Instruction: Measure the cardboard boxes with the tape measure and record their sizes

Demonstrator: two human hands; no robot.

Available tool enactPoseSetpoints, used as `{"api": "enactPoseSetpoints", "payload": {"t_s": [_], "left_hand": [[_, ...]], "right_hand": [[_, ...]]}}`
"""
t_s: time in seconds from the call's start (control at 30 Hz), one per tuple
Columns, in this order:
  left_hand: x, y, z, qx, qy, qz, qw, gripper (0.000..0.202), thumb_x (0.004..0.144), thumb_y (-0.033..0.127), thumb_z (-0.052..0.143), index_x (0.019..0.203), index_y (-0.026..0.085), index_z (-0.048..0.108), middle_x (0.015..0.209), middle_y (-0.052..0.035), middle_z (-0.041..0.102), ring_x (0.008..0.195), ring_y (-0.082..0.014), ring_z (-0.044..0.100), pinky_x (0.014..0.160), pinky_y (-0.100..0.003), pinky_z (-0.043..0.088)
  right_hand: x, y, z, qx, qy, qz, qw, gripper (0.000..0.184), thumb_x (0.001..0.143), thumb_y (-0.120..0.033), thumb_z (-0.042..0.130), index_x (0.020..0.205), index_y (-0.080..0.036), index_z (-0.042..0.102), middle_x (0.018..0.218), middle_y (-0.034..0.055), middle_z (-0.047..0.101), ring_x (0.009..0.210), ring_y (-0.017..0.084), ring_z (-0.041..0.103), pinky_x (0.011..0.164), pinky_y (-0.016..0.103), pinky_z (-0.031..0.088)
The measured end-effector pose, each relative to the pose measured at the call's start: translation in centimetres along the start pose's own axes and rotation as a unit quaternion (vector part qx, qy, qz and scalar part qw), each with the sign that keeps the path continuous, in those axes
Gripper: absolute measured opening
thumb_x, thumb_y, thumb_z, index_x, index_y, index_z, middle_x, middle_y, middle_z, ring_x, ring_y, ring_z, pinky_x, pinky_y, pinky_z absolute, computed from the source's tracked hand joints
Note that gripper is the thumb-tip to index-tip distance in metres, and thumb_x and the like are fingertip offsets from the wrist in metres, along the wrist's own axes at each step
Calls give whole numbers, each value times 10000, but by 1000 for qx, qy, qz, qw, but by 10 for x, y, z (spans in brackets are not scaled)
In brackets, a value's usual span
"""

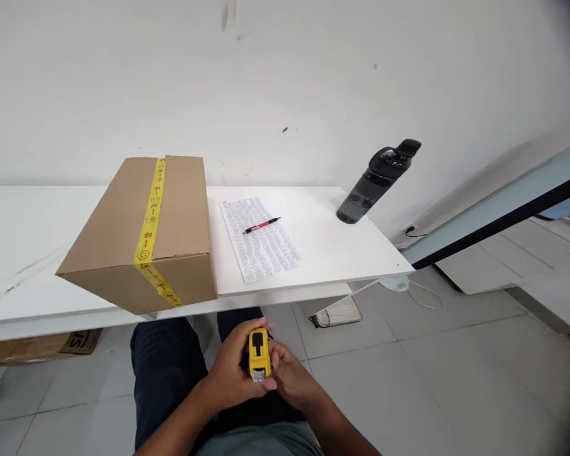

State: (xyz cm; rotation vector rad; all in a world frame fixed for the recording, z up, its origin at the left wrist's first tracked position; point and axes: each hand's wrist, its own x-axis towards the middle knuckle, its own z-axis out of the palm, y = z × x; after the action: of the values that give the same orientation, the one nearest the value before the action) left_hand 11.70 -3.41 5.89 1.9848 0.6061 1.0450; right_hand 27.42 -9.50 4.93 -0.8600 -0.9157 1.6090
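Both hands, left (232, 375) and right (291, 377), are closed around a yellow tape measure (259, 354) over the lap.

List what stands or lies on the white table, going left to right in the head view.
Cardboard box → printed sheet → dark water bottle. The red pen lies on the sheet, so it has no place of its own in the order.

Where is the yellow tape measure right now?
Head view, bottom centre: the yellow tape measure sits in the left hand, the right hand touching it, over the lap, just below the table edge and cardboard box.
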Motion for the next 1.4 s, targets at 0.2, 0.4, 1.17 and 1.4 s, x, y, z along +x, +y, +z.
{"api": "enactPoseSetpoints", "payload": {"t_s": [0.2, 0.4, 1.17, 1.4], "left_hand": [[42, 7, 5, 48, -79, -37, 995, 776, 679, 565, 852, 1319, 254, 542, 1236, -117, 708, 1136, -322, 688, 1042, -515, 524], [101, -6, 28, 249, -170, 75, 951, 728, 741, 602, 790, 1278, 168, 559, 1445, -189, 610, 1448, -360, 489, 1264, -562, 294], [67, -28, -3, 413, 48, 70, 907, 556, 704, 468, 785, 1130, 199, 551, 1388, -171, 666, 1296, -367, 628, 1087, -512, 452], [65, -31, -2, 387, 52, 69, 918, 587, 713, 464, 774, 1180, 207, 530, 1382, -184, 665, 1296, -372, 624, 1101, -503, 426]], "right_hand": [[64, -119, -78, -414, 324, -190, 829, 454, 1049, -524, 392, 1324, -262, 641, 1075, 86, 739, 902, 241, 675, 819, 386, 530], [196, -190, -107, -781, 131, -39, 609, 487, 1038, -221, 420, 1522, -205, 477, 1203, 159, 734, 920, 269, 689, 757, 334, 466], [129, -132, -86, -448, 121, -106, 880, 496, 929, -570, 572, 589, -212, 518, 567, -20, 501, 568, 134, 462, 547, 281, 355], [126, -135, -83, -464, 112, -90, 874, 471, 886, -524, 618, 550, -212, 514, 538, -20, 493, 546, 129, 432, 536, 295, 341]]}}
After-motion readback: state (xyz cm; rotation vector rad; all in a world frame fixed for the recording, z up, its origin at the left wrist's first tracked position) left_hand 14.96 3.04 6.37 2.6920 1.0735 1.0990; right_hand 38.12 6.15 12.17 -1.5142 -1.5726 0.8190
